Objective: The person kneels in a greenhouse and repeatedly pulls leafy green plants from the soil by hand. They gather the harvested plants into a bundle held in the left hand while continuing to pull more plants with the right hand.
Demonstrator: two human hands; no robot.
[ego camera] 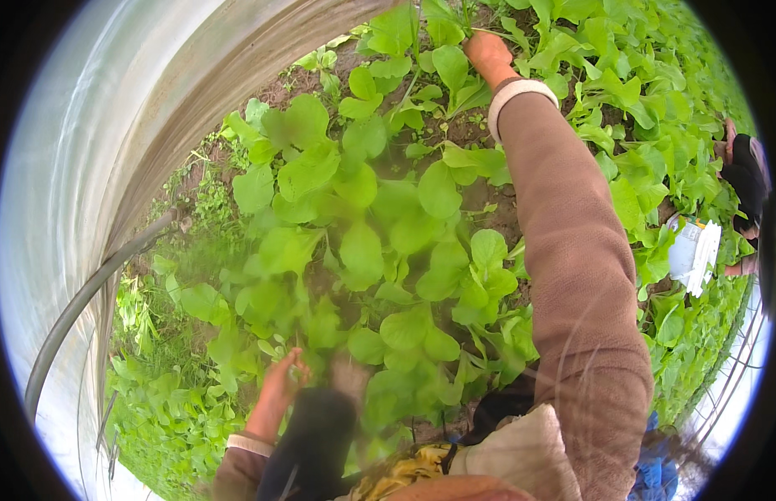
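Note:
My right hand (488,53) reaches far out at the top, the brown fleece sleeve (569,206) stretched behind it. Its fingers are closed around thin green stems (468,19) among the leaves; the fingertips are partly hidden. Low on the left, my left hand (284,376) is closed on a small sprig with pale green leaves (272,346), beside my dark-clad knee. Between both hands grow broad-leaved green vegetable plants (363,250), with brown soil (491,200) showing through. Some leaves in the middle are blurred.
Clear plastic sheeting (68,156) curves along the left, with a grey pipe (81,307) rising beside it. On the right a white plastic container (694,253) stands among the plants. Another person (746,181) is at the right rim. Something blue (657,466) shows at lower right.

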